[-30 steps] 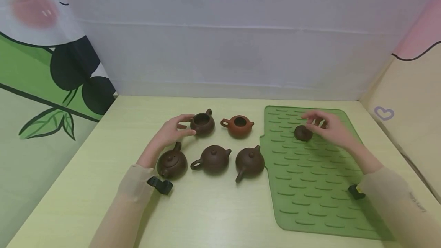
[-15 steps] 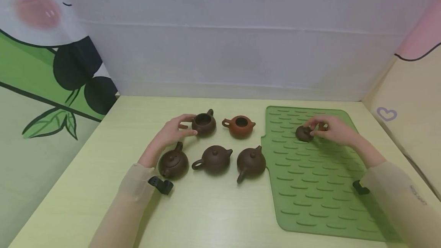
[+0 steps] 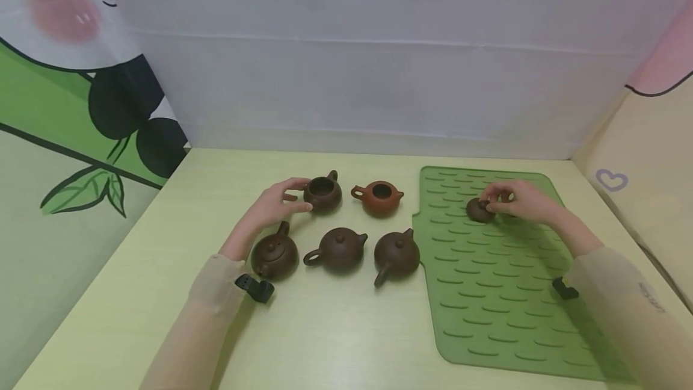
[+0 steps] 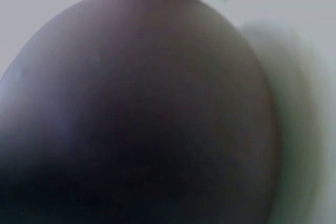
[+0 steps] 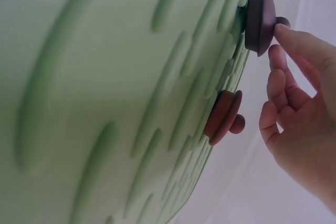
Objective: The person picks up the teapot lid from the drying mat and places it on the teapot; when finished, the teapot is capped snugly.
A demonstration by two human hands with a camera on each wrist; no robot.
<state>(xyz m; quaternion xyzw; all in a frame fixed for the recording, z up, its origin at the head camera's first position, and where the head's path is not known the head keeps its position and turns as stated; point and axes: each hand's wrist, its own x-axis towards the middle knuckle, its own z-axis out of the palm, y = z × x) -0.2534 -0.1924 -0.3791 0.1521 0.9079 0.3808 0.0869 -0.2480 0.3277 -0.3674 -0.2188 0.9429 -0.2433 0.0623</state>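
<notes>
Gently, no tipping, my right hand [image 3: 517, 202] pinches the teapot lid [image 3: 477, 212] by its knob [image 5: 283, 20], left hand [image 3: 273, 203] spread at the lidless teapot [image 3: 326, 202].

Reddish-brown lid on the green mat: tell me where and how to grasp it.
Pinch the round knob of the reddish-brown lid, probably from straight above: its underside faces the green mat and the knob stands up, clear. Avoid the side where the dark brown lid sits.
</notes>
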